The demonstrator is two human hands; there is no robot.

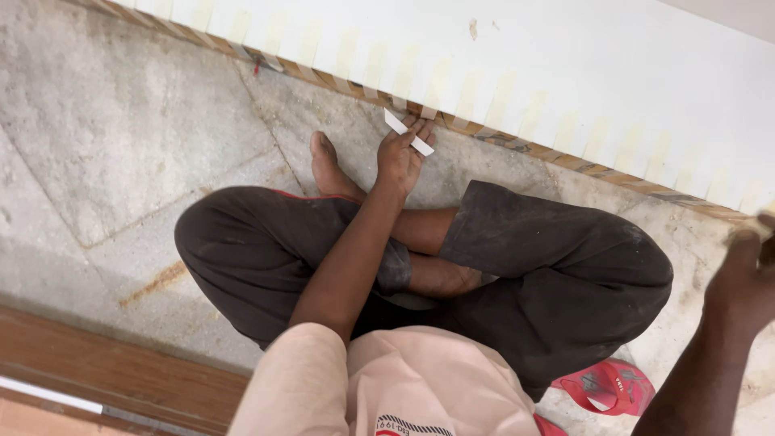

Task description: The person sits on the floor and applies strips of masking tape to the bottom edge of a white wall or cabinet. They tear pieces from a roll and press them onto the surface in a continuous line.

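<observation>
Left hand pinching white strip at white panel edge just ahead of fingers, right hand blurred, grip can't tell, red sandal below it on floor.

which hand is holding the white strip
The left hand, reaching forward to the white board's edge, holds the white strip; the right hand is blurred at the frame's right.

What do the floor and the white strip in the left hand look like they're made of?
The floor looks like stone slabs: mottled grey, matte, with visible joints. The white strip under the left hand looks like paper or masking tape: thin, flat, matte. I can't tell which.
</observation>
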